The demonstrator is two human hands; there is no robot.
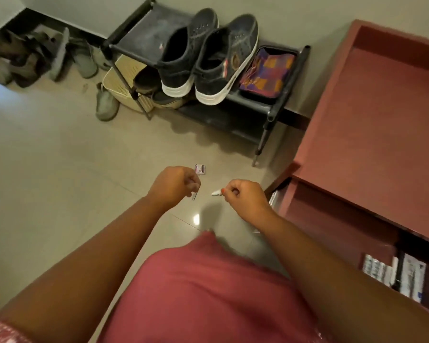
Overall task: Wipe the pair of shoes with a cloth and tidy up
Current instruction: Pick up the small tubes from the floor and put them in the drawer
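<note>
The pair of shoes [206,58] stands on the top shelf of a black shoe rack [270,112], near its right end, the two side by side and touching. They are dark grey with a speckled, perforated upper and thick white rubber soles; the right one bears a brownish badge and a red and white tab on its side. Their long axes run from the front edge of the shelf back toward the wall, heels overhanging the front edge and toes pointing at the wall. Just beside them, at the right end of the same shelf, a folded cloth [268,70] in purple, orange and blue checks lies in a shallow black tray. Under the left part of the rack sit a cream slotted basket [124,78] and more footwear, and a grey-green shoe [106,102] lies on the glossy beige floor tiles [47,157]. On the floor nearer the person lies a small square packet [200,169]. The left hand [174,186] is curled shut, pinching a small grey sliver; the right hand [245,194] is likewise closed, pinching a small white scrap. The hands are apart. A reddish wooden cabinet [369,132] stands at the right.
</note>
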